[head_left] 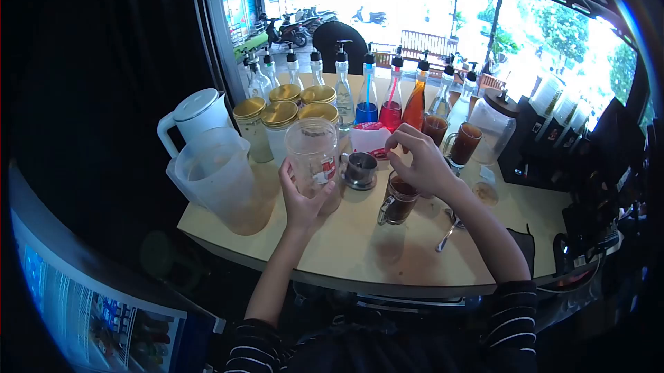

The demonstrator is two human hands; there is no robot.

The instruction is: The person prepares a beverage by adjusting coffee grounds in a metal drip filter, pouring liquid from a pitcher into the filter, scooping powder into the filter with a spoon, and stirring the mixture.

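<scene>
My left hand (304,196) is wrapped round a clear plastic jar (311,148) with a red and white label, tilted slightly above the counter. My right hand (425,165) is raised over a glass mug (398,203) of dark drink, its thumb and fingers curled into a pinch. What they hold, if anything, is too small to make out. Between my hands a small metal cup (361,167), like a coffee drip filter, rests on the counter. Just behind it lies a red and white packet (371,140). A spoon (447,236) lies to the right of the mug.
Two more glasses of dark drink, one a mug (465,143), stand beyond my right hand. Pump-top bottles (366,111) line the back, behind several gold-lidded jars (280,113). Plastic pitchers (214,172) occupy the left; a large glass jar (494,127) and black cup holder (539,144) the right.
</scene>
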